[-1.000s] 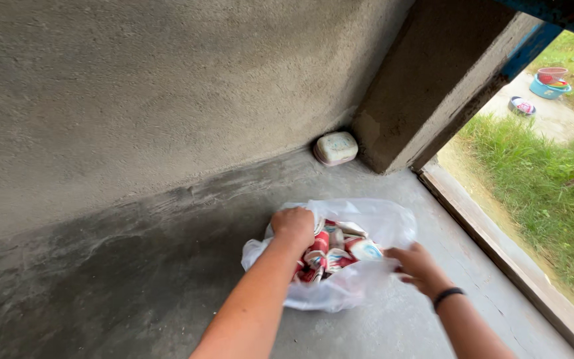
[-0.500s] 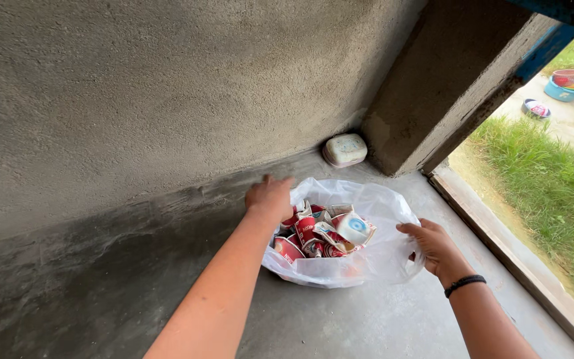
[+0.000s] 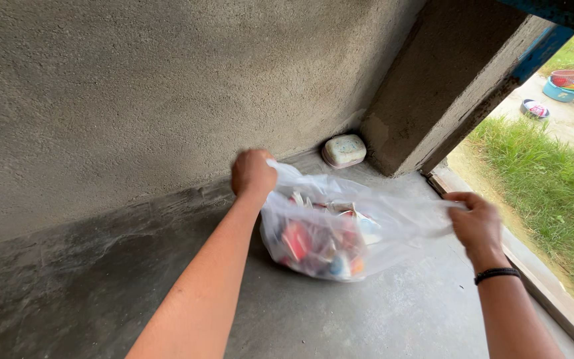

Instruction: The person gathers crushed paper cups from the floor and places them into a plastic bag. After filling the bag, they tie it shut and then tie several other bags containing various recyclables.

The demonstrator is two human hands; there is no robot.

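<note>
left hand (image 3: 252, 174): closed in a fist on the left edge of the plastic bag (image 3: 340, 233), raised above the floor near the wall.
right hand (image 3: 476, 223): fingers pinched shut on the bag's right edge, drawn out toward the doorway.
plastic bag: thin, clear, stretched between both hands, its bottom on the concrete floor (image 3: 380, 312).
contents: crumpled red and white cups (image 3: 317, 239), blurred through the plastic.
wristband (image 3: 494, 274): black, on the right wrist.
corner: small pale box (image 3: 344, 149) against the wall beside the concrete pillar (image 3: 443, 80).
outside: grass (image 3: 546, 179), coloured tubs (image 3: 564, 83).
</note>
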